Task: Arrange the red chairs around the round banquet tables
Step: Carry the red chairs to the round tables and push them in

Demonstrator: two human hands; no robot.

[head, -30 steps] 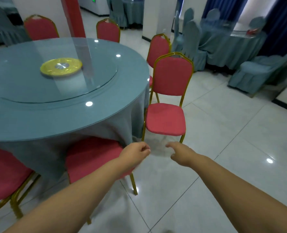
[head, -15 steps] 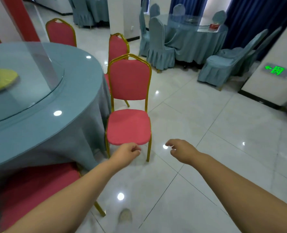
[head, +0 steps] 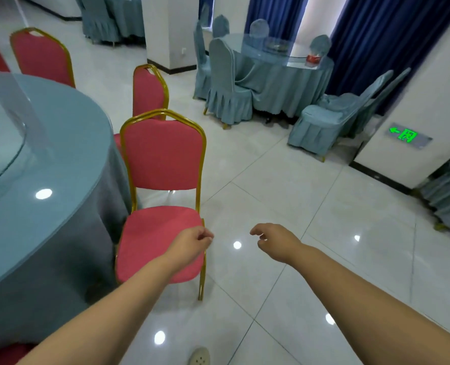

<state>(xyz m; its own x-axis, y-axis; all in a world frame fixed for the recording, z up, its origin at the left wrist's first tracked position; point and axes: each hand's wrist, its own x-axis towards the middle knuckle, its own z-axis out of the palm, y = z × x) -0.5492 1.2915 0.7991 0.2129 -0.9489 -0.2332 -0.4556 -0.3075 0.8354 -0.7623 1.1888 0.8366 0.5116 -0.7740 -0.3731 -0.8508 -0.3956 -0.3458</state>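
Two bare hands reach out, fingers loosely curled, holding nothing: your left hand [head: 192,242] over the nearest red chair [head: 163,196], your right hand [head: 274,239] above floor tiles. That chair sits sideways beside the round banquet table [head: 47,180]; probably grip its gold backrest frame and turn it tableward. Beyond, a green exit sign [head: 407,134] shows an arrow, no readable words.

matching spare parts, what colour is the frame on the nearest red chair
Gold, on the nearest chair's frame, clearest in the head view.
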